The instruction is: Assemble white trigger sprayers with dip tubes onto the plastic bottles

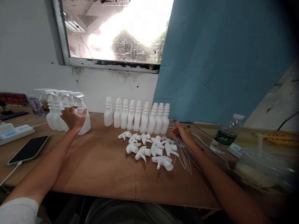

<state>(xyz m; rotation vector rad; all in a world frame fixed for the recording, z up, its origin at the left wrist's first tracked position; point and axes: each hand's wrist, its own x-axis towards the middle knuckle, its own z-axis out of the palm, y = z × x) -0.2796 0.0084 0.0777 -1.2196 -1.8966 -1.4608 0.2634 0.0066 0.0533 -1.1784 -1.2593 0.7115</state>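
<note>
My left hand [74,119] is at the left group of white spray bottles [54,115], its fingers spread and its thumb raised, beside the front spray bottle [85,121]. White trigger heads sit on top of these bottles. On the right, my right hand [184,133] is low over the table, its fingers partly bent and apart by the upper ends of thin clear dip tubes [183,154]. Small white rings [168,140] lie near its fingertips. Loose white trigger sprayer heads [142,152] lie in a pile left of the tubes. Behind them stands a row of open-necked white bottles [137,119].
A phone [29,150] on a cable and a power strip [17,134] are at the left. A small clear bottle [36,105] stands behind them. To the right are a water bottle [226,135] and a plastic cup with a straw [257,168]. A blue cloth [215,62] hangs beside the window.
</note>
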